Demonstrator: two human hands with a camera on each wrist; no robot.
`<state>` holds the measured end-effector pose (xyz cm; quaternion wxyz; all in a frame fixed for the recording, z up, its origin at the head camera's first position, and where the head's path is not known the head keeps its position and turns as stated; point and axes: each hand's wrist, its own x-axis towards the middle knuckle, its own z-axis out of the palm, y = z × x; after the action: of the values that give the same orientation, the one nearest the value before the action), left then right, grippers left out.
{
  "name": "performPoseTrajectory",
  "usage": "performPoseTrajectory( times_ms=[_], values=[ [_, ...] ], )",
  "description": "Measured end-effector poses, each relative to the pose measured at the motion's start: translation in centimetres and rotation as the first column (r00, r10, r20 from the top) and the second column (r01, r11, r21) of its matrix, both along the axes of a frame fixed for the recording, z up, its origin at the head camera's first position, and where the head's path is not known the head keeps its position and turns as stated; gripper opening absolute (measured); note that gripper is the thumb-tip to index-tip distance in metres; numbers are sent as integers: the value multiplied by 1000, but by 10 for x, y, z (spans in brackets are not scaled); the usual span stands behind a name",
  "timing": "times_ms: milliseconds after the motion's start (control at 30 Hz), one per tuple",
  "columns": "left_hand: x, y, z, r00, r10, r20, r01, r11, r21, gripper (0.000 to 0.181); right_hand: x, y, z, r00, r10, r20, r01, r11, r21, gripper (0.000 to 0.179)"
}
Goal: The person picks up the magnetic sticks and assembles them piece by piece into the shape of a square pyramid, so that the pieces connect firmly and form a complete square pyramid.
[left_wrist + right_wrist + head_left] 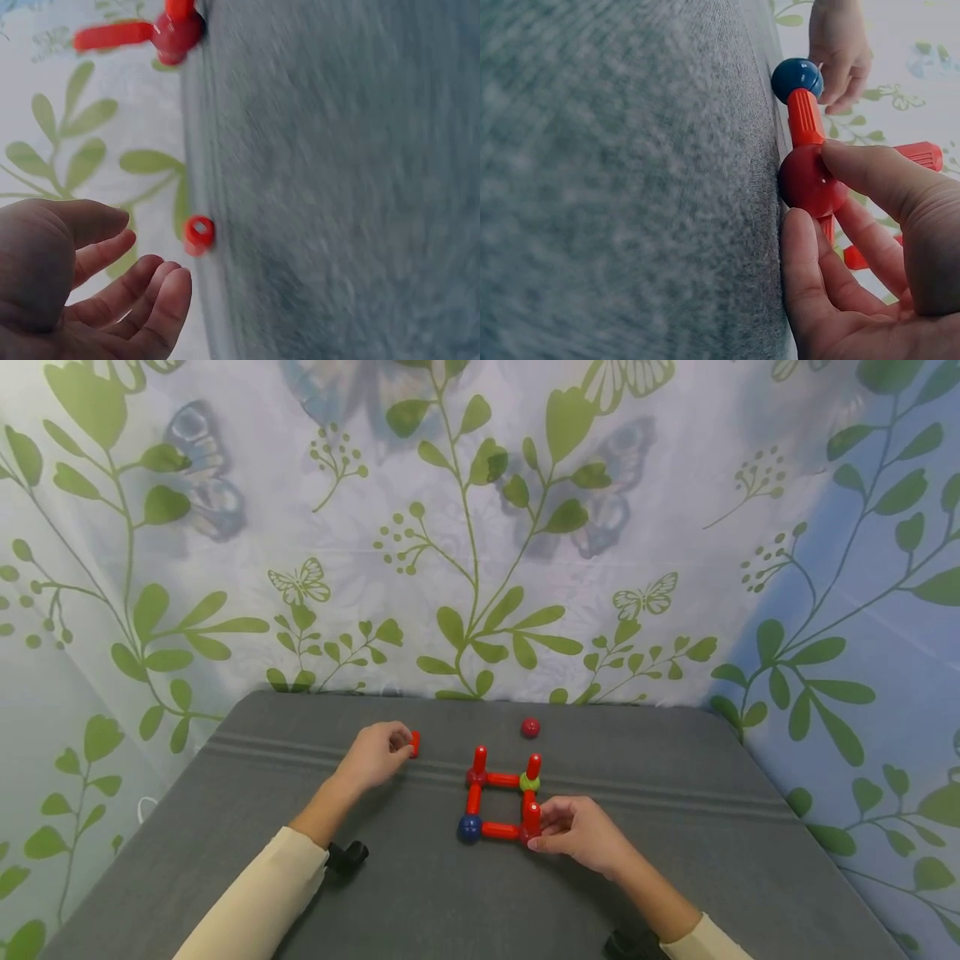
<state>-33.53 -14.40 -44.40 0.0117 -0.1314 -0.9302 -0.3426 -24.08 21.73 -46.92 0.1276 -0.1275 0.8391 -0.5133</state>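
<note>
A square of red rods joined by balls lies on the table. Its corners are a blue ball, a green ball and two red ones; upright rods rise from the green ball and both red balls. My right hand pinches the near right red ball between thumb and fingers. Over at the left, my left hand reaches to a loose red rod. In the left wrist view its fingers are loosely bent and apart from that rod.
A loose red ball lies behind the square, near the table's back edge. The grey table meets a curtain printed with leaves and butterflies. Black straps sit by both wrists.
</note>
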Motion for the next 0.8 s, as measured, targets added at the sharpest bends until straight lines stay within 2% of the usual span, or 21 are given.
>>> performPoseTrajectory(
  times_ms=[200,400,567,800],
  values=[
    [-23,-3,-13,998,35,59,-32,998,-54,29,0,-1,2,1000,1,21,-1,1000,-1,30],
    [-38,4,-14,995,49,81,-40,993,-109,41,-1,-2,6,999,6,40,-7,1000,9,29],
    [-44,9,-13,996,44,82,-30,986,-165,42,-2,-2,6,999,5,45,-5,1000,5,30],
    [-44,10,-13,994,37,102,-20,986,-164,34,-2,-2,5,999,-2,48,1,1000,24,29]
  ],
)
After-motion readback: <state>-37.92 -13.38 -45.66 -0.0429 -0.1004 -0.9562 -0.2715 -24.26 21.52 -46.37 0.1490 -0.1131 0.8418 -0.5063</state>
